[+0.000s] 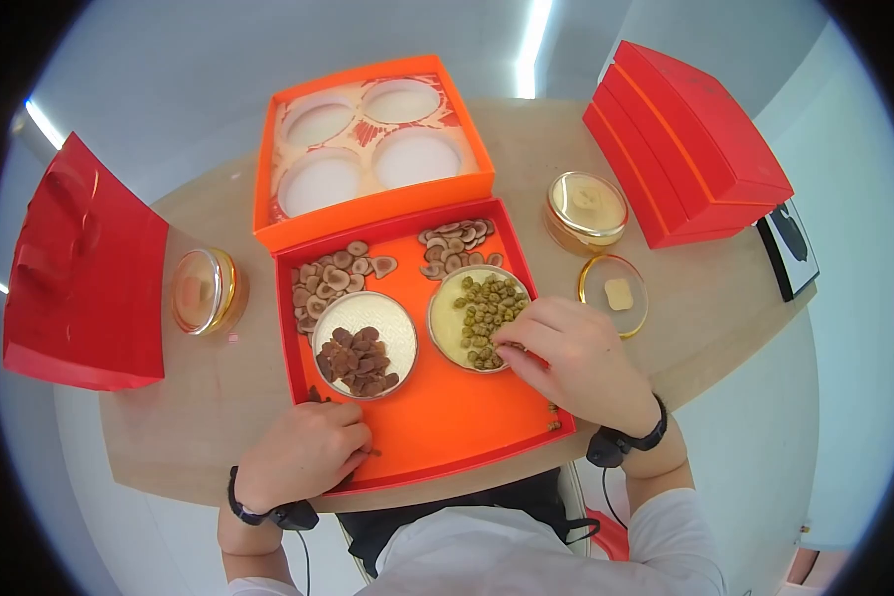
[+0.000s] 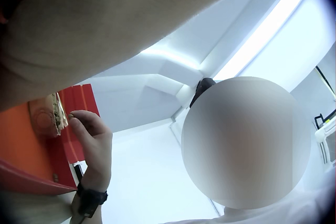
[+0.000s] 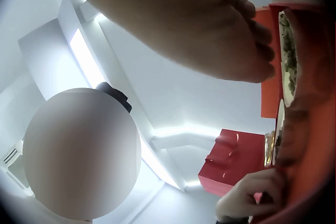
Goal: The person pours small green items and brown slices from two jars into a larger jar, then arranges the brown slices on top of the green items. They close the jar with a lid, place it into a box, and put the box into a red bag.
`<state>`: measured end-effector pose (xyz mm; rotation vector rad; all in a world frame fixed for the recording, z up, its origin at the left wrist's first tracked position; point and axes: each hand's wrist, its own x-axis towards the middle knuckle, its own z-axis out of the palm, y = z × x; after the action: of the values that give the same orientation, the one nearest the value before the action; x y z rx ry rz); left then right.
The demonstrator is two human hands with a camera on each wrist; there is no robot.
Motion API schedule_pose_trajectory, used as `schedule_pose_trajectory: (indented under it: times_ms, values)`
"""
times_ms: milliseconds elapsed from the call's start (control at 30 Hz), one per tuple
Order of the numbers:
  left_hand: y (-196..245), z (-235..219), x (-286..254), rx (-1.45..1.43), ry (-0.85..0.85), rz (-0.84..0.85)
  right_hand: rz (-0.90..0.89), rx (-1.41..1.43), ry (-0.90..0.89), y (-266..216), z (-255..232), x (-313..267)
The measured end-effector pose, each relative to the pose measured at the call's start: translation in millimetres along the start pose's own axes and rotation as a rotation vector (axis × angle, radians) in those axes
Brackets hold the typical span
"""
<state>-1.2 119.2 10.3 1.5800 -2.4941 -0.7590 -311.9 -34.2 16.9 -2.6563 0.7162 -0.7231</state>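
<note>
A shallow red box with an orange floor (image 1: 447,422) lies in front of me. In it stand a round dish (image 1: 395,316) with dark brown dried slices (image 1: 360,362) and another round dish (image 1: 441,324) with small green dried curls (image 1: 490,310). My right hand (image 1: 578,360) is over the right rim of the green dish, thumb and index finger pinching a small green curl. My left hand (image 1: 313,447) is down at the box's front left corner, fingers curled, beside a small brown slice (image 1: 374,453). Its fingertips are hidden, so I cannot tell whether it grips one.
Pale-rimmed dried slices (image 1: 330,280) lie in the back corners of the box. Behind stands its orange part with a four-hole insert (image 1: 370,140). Around are a red bag (image 1: 94,288), red boxes (image 1: 680,149), lidded jars (image 1: 584,209) and a round lid (image 1: 596,294).
</note>
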Motion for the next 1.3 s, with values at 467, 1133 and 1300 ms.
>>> schedule_pose_trajectory:
  times_ms: [467, 1133, 1300]
  values:
    - [0.3, -2.1, -0.8, 0.028, 0.001, -0.006, 0.019, -0.111, 0.039, 4.4, 8.8, 1.3]
    - [-3.7, 2.0, -3.1, -0.005, -0.002, -0.037, 0.015, -0.126, 0.026, 1.2, 7.8, 2.6]
    - [-0.5, -0.9, -2.4, 0.008, 0.002, -0.059, 0.014, -0.133, 0.023, 2.3, 8.5, 2.0]
